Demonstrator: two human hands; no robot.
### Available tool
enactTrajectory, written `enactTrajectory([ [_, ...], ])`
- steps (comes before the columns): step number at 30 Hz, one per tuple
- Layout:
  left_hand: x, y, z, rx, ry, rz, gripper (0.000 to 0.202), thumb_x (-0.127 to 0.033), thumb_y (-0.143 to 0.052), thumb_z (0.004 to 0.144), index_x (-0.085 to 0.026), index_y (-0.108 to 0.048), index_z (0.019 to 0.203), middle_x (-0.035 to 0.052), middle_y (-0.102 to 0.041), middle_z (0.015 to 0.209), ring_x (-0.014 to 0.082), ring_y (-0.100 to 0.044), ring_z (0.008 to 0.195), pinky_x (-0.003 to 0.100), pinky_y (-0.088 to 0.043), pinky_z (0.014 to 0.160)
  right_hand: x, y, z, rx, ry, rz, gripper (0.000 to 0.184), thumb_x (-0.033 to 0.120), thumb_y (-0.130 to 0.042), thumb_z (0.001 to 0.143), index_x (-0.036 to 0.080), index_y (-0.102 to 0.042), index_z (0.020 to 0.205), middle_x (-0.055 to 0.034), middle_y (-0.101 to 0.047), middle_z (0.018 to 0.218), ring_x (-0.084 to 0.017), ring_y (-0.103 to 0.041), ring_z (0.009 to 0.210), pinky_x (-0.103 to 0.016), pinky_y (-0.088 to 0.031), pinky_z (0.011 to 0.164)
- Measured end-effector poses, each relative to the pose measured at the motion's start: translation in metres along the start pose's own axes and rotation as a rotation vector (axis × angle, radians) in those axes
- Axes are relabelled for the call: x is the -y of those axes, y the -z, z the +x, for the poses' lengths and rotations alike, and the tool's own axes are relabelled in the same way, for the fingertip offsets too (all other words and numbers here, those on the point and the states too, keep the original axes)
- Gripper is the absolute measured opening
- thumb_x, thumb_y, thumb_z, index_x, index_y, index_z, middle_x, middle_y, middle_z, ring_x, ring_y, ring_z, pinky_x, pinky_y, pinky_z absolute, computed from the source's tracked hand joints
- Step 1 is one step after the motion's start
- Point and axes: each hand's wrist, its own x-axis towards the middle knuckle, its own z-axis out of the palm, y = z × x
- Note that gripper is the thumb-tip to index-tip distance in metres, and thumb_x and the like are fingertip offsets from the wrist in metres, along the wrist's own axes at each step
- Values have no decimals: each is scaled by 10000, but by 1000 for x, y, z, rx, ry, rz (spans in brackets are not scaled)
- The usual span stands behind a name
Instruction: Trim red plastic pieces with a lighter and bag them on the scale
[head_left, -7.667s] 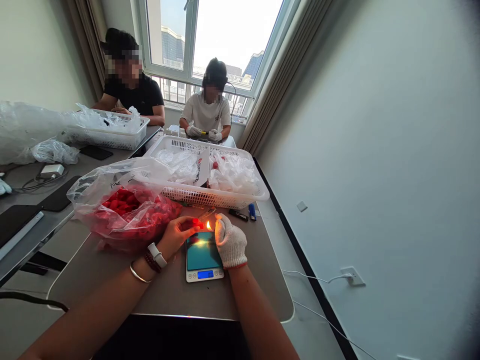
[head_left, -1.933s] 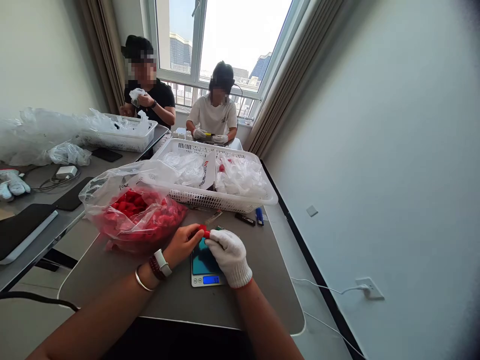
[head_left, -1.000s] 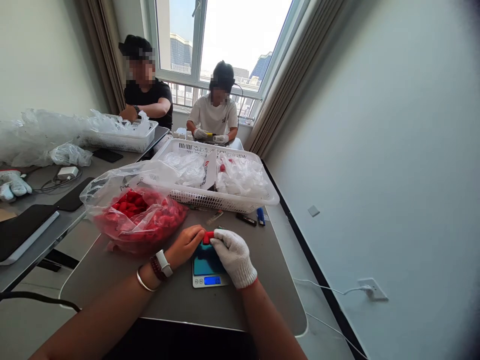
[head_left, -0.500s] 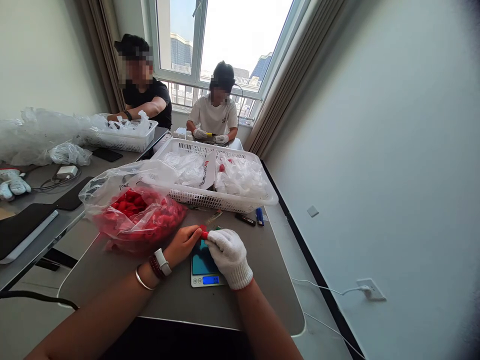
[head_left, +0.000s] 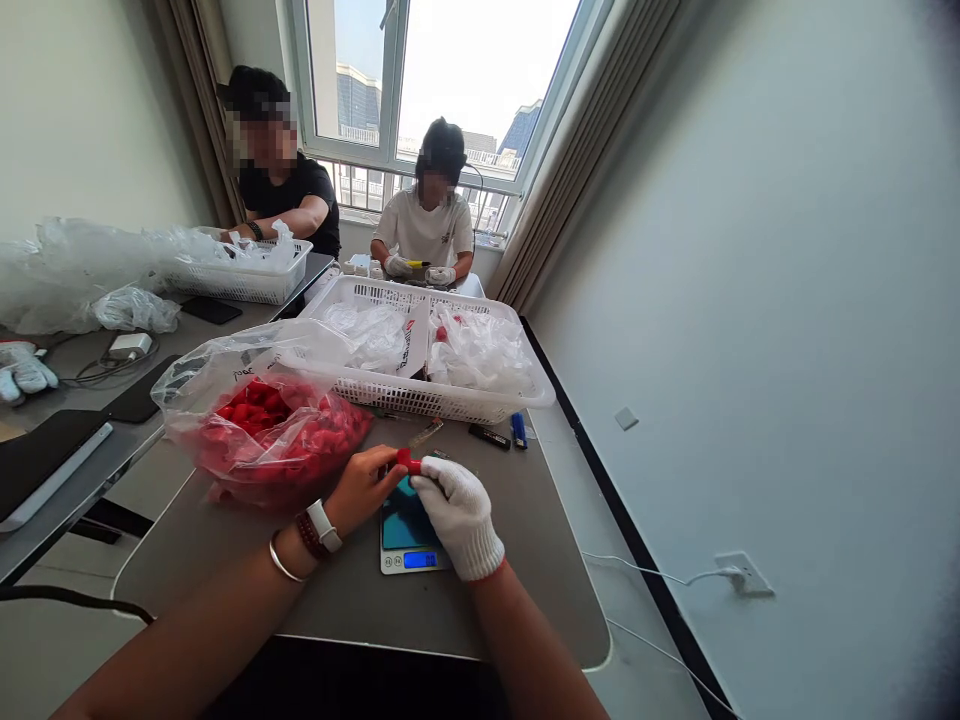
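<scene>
front: white basket (head_left: 420, 400) blocks | left: bag of red pieces (head_left: 262, 430) blocks | right: bare table (head_left: 540, 540) open

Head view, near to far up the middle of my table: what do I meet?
Digital scale → small red piece, held between the left hand and the gloved right hand → blue lighter → white plastic basket of clear bags → co-worker in a white shirt.

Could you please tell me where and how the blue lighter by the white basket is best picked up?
Take the blue lighter across its long sides at mid-body, coming from above and the right. It lies flat on the table, its far end close to the white basket, with a black lighter on its left, so the right side looks freest.
</scene>
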Motion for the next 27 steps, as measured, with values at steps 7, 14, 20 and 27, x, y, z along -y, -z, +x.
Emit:
enactTrajectory([
  [7, -1, -2, -1, 68, 47, -50, 568, -598, -325, 934, -177, -438, 570, -34, -399, 552, 115, -367, 527, 251, -279, 523, 5, 7, 3, -12, 292, -273, 105, 196, -592, 859, 216, -647, 946, -48, -706, 857, -195, -637, 812, -382, -472, 868],
  [14, -5, 1, 0, -76, -25, -17, 299, -464, -608, 852, -175, -622, 923, 7, -521, 800, 124, -431, 605, 240, -368, 560, 7, 0, 0, 36, -258, 190, 163, 293, -520, 910, 193, -639, 860, 4, -614, 691, -126, -569, 624, -243, -482, 615],
  [20, -2, 1, 0, 108, 4, -79, 458, -521, -408, 944, -159, -564, 710, 5, -516, 682, 142, -463, 627, 262, -356, 594, -3, -1, -3, 69, -215, 243, 161, 300, -554, 890, 182, -663, 904, -16, -653, 737, -134, -599, 661, -263, -514, 662],
  [27, -2, -2, -1, 111, 46, -143, 457, -442, -317, 991, -150, -588, 766, 12, -526, 693, 138, -465, 626, 261, -391, 592, -10, -1, -1, -12, -83, 24, 145, 269, -556, 880, 187, -674, 902, -31, -674, 797, -153, -613, 740, -290, -506, 759],
])
